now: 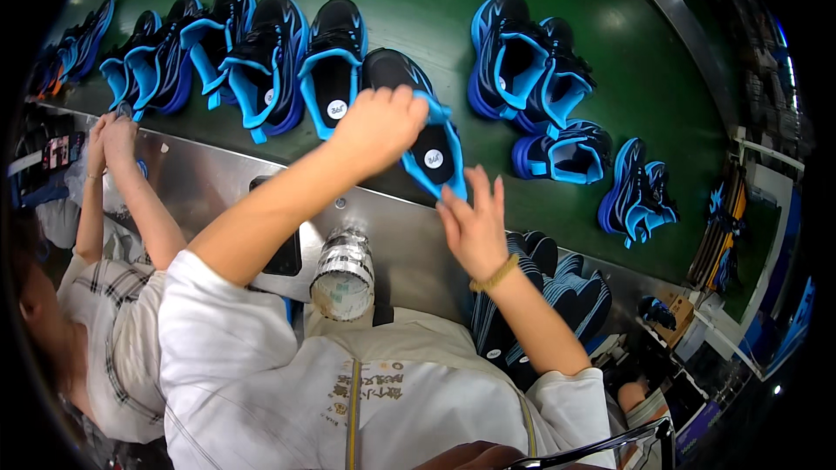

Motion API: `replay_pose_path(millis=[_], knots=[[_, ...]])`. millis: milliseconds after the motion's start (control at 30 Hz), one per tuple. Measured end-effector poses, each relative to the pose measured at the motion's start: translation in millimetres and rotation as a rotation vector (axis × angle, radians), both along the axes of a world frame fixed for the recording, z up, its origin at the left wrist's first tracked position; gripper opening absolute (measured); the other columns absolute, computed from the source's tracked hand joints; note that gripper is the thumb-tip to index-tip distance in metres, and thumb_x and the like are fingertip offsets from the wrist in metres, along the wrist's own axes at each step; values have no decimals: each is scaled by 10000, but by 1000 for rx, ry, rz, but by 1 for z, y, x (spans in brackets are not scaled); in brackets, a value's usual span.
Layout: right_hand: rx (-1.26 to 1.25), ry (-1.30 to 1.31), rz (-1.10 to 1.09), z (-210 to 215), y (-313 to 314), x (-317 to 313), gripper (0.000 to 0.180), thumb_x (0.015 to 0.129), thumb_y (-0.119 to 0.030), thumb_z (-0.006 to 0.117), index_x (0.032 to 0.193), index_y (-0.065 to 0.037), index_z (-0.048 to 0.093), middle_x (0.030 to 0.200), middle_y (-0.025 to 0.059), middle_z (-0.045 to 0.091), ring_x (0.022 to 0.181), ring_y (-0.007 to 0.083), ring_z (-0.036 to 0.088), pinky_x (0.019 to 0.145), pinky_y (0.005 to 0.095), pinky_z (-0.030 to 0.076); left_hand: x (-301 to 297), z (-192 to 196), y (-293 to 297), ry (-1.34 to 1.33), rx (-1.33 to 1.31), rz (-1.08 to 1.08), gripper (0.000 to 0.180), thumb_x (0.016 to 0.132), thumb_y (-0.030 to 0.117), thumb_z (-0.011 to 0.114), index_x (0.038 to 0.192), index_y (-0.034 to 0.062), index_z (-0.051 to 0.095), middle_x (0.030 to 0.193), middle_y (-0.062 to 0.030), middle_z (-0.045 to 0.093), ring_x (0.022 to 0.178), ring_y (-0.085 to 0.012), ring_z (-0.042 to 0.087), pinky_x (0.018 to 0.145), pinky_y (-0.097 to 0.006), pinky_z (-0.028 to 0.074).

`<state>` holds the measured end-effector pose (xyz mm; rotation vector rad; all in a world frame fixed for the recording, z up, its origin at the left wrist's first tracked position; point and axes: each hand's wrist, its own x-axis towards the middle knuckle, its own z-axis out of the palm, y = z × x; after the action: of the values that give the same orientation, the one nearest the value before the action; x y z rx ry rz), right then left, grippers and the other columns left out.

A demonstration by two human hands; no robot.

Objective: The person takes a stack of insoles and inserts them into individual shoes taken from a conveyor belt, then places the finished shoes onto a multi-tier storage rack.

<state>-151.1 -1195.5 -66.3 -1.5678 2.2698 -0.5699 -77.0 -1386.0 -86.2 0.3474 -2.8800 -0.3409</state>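
A black shoe with bright blue lining [396, 70] lies on the green work surface, its toe pointing away and its heel toward me. Inside it shows a dark insole with a round white sticker [433, 159]. My left hand [383, 126] is closed on the collar beside the tongue. At the heel end, my right hand [475, 222] has its fingers spread, with the fingertips at or close to the heel edge; whether they touch is unclear. Just left of this shoe stands a similar one [335, 30], also with a stickered insole.
More such shoes [270, 26] line up leftward; several others [509, 52] sit at the right. Along the metal edge [405, 235] are a tape-wrapped cup [346, 274], a dark phone [283, 252] and stacked insoles [583, 300]. A co-worker's hands [113, 139] are at the left.
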Motion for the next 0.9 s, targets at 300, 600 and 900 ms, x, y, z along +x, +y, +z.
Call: replay_pose_path(millis=[300,600,900], knots=[[-164,-187,-56,-14,7,4,273,729,-151,579,968,-22,553,1111,258,429,999,338,463,865,418,356,0,15,0,32,-239,-208,133,656,138,491,766,63,481,661,-46,456,564,-186,472,501,-290,352],[-182,401,-373,-11,15,-83,336,721,-224,571,987,-30,505,1013,123,506,836,287,529,807,367,353,-49,69,-69,113,785,254,120,823,120,408,758,20,395,716,-60,485,497,-134,415,469,-229,337],[150,708,-368,-4,82,-190,311,644,-121,547,952,-75,549,977,115,497,966,270,426,810,410,340,-129,49,-23,-17,593,208,326,789,355,505,974,98,430,663,-120,511,622,-262,503,561,-346,409]])
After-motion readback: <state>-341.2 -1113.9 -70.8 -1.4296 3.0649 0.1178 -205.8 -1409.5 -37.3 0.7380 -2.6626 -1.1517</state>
